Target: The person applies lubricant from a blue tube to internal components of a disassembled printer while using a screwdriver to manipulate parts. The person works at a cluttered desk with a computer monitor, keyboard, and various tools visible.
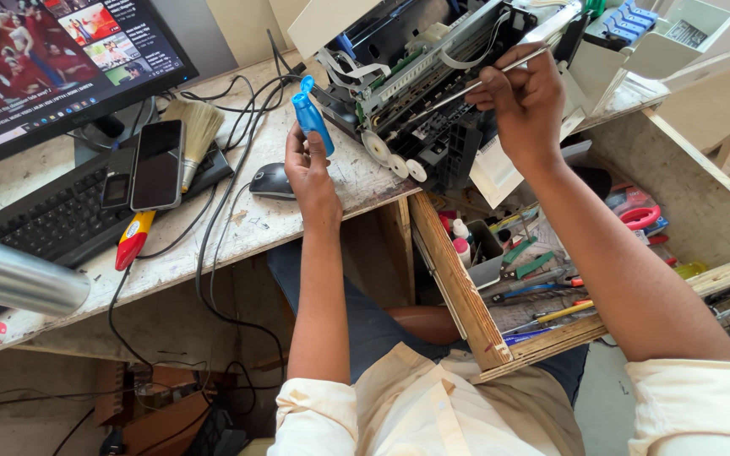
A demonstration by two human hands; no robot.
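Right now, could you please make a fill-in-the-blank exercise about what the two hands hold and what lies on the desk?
1. The left hand holds a small ____ bottle.
2. The right hand holds a thin metal rod against the opened ____.
3. The smartphone lies on the ____.
4. The computer mouse lies just ____ of the left hand in the picture.

Missing words: blue; printer; keyboard; left

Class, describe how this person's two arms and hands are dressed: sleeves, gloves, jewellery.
Both arms are bare from the elbow down. Cream sleeves are rolled up near the elbows. The left hand and right hand wear no gloves; no watch, ring or bracelet shows.
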